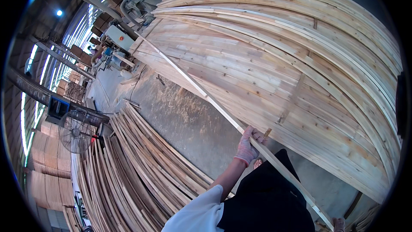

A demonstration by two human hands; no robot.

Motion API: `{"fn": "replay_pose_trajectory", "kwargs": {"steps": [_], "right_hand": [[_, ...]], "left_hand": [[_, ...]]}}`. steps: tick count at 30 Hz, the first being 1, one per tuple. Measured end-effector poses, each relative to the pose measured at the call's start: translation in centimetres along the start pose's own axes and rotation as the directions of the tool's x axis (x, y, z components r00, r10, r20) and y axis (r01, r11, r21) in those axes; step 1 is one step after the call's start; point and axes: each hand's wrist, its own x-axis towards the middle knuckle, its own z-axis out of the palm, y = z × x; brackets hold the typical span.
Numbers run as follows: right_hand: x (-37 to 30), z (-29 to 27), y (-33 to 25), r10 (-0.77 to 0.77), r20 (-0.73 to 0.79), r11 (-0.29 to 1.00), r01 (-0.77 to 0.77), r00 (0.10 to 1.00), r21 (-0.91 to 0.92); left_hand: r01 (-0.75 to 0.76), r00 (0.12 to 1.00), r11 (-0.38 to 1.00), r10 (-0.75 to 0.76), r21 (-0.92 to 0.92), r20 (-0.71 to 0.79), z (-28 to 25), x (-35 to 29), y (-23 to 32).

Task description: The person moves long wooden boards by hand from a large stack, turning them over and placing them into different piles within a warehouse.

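A long, thin, pale wooden strip point(223, 111) slants across the view from the far left down to the lower right. My left hand point(247, 147), in a light knitted glove with a pinkish tint, is closed around it near my thighs. At the bottom right rim, my right hand point(339, 224) grips the strip's near end, only partly in view. Beside the strip is a broad work surface of pale boards point(240, 66), low and wide. A small wooden peg point(268, 132) stands up at its near edge, just beyond my left fingers.
Several long strips point(274, 13) lie in rows on the boards' far side. To my left is a large stack of darker strips point(141, 159). A floor fan point(76, 132) stands beyond it. Machines point(118, 38) sit far left; sawdust point(182, 111) covers part of the concrete floor.
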Motion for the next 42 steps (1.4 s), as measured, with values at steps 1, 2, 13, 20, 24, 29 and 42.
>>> {"fn": "replay_pose_trajectory", "kwargs": {"steps": [1,2,13,20,24,29,42], "right_hand": [[0.9,-0.3,0.7,-0.013,-0.014,1.000,0.013,1.000,0.018],[2.1,-0.5,1.0,-0.031,-0.014,0.999,0.031,0.999,0.033],[4.5,-7.6,-3.7,-0.090,0.063,0.983,0.098,0.994,-0.155],[8.0,-7.3,-3.0,0.018,0.155,1.000,-0.020,0.988,0.009],[6.6,-6.4,-7.3,-0.294,0.071,0.930,0.303,0.953,-0.210],[5.0,0.8,-19.2,-0.553,0.144,0.826,0.562,0.821,-0.028],[-6.0,1.1,-34.7,-0.849,0.300,0.515,0.810,0.436,0.280]], "left_hand": [[-0.023,1.000,1.000,0.023,0.007,-0.020,-0.3,-0.2,-0.6],[-0.045,0.998,0.999,0.046,0.014,-0.040,-0.7,-0.3,-1.1],[-0.137,0.984,0.990,0.133,-0.020,-0.120,-1.5,-3.9,-5.6],[-0.160,0.985,0.986,0.157,-0.036,-0.069,-3.8,-4.3,-6.3],[-0.144,0.983,0.986,0.153,0.085,-0.104,-5.6,-4.8,-8.1],[0.050,0.991,0.998,-0.046,0.025,-0.128,-10.3,-4.7,-11.8],[0.158,0.965,0.979,-0.126,0.126,-0.229,-14.6,-3.8,-17.4]]}}
